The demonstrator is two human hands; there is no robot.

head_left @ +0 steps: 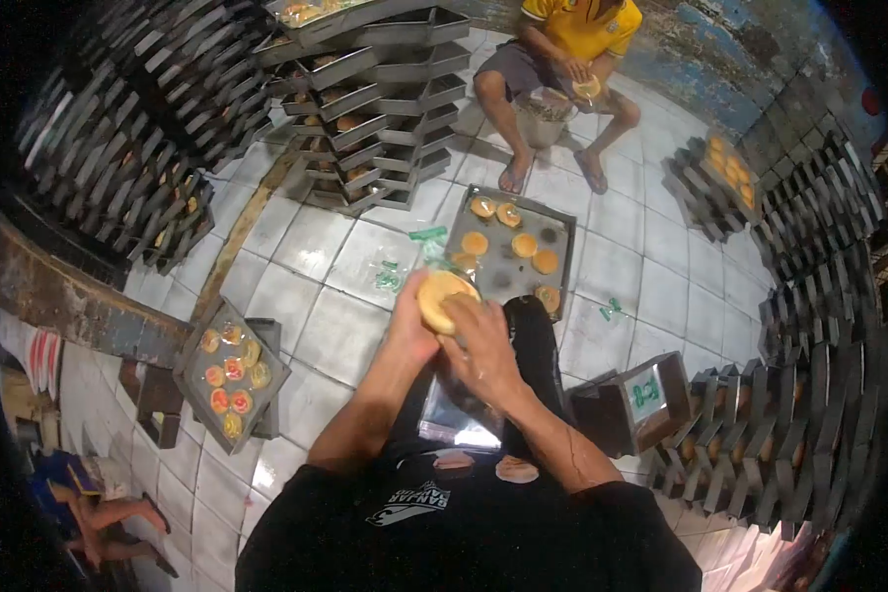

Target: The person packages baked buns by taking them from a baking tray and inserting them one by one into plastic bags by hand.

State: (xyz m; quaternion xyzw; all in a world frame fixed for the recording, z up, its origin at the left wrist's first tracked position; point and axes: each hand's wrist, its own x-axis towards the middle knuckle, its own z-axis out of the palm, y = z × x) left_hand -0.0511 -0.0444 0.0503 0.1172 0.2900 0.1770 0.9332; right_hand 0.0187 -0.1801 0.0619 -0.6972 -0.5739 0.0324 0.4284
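A round golden bun [436, 293] is held up over my lap between both hands. My left hand [409, 321] wraps its left side, and my right hand [483, 350] has its fingers closed over its right side. Just beyond the bun is clear plastic with green print [430, 237]; how far it covers the bun I cannot tell. A stack of clear plastic bags [459, 419] lies on my lap under my wrists. Ahead on the floor, a metal tray [501, 280] holds several round buns.
Wrapped buns fill a tray [193, 387] at left. Tall tray stacks stand ahead [380, 118], far left [128, 128] and right [760, 444]. A metal box [602, 409] sits by my right side. Green-printed packets [388, 278] lie on the tiles. A person in yellow [582, 39] sits opposite, holding a bun.
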